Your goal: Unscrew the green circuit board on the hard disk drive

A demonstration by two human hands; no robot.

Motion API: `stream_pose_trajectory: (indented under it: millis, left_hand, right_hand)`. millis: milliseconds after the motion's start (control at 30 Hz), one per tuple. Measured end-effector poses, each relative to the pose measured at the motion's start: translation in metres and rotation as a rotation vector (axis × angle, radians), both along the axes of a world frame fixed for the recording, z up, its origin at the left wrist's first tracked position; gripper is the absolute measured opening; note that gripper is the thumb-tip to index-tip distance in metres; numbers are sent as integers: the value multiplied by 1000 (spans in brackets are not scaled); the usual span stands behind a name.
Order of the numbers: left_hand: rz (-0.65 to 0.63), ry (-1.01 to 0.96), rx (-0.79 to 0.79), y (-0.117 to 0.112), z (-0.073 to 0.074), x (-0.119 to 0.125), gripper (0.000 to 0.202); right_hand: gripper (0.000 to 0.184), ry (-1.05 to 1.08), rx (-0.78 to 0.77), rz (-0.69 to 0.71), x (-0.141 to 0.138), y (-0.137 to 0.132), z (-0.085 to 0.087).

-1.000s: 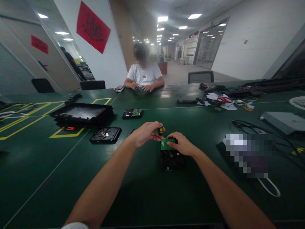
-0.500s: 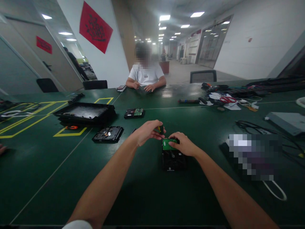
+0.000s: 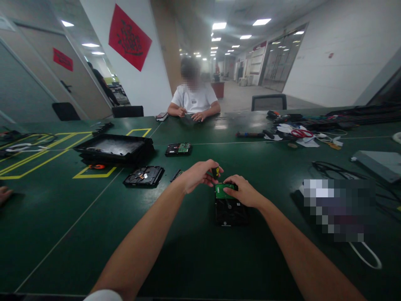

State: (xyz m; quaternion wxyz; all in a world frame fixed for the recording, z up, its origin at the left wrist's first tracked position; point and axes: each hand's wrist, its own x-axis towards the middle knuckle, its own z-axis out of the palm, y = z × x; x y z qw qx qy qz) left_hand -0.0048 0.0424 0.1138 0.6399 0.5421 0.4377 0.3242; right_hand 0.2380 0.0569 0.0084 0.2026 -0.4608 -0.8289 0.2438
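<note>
A black hard drive [image 3: 230, 211] lies on the green table [image 3: 194, 251] in front of me, its green circuit board [image 3: 222, 191] at the far end. My left hand [image 3: 200, 174] is closed round a small dark tool with a yellow mark [image 3: 215, 172], held upright over the board's far edge. My right hand [image 3: 244, 191] rests on the board, fingers pressed on it and curled over the drive's top.
Another opened drive [image 3: 144, 176] and a drive with a green board [image 3: 178, 149] lie further left, beside a black tray [image 3: 114, 148]. A person in a white shirt [image 3: 194, 100] sits across. Scissors [image 3: 300, 133], tools and cables [image 3: 338, 169] fill the right side. Another person's hand [image 3: 4, 194] shows at the left edge.
My hands stay on the drive and tool with hardly any shift. The camera has swung slightly, and a hand has come into view at the left edge.
</note>
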Motion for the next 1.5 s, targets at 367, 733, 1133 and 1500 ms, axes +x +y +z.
stream_pose_trajectory:
  millis: [367, 733, 1133, 1500]
  left_hand:
    - [8, -4, 3, -2, 3, -1, 37]
    - [33, -57, -57, -2, 5, -2, 33]
    - [10, -40, -13, 3, 1, -7, 37]
    - [71, -126, -85, 2, 0, -2, 35]
  right_hand:
    - [27, 32, -11, 6, 2, 0, 0]
    - [27, 12, -4, 1, 0, 0, 0]
    - [25, 22, 2, 14, 0, 0, 2]
    - [25, 21, -1, -12, -1, -1, 1]
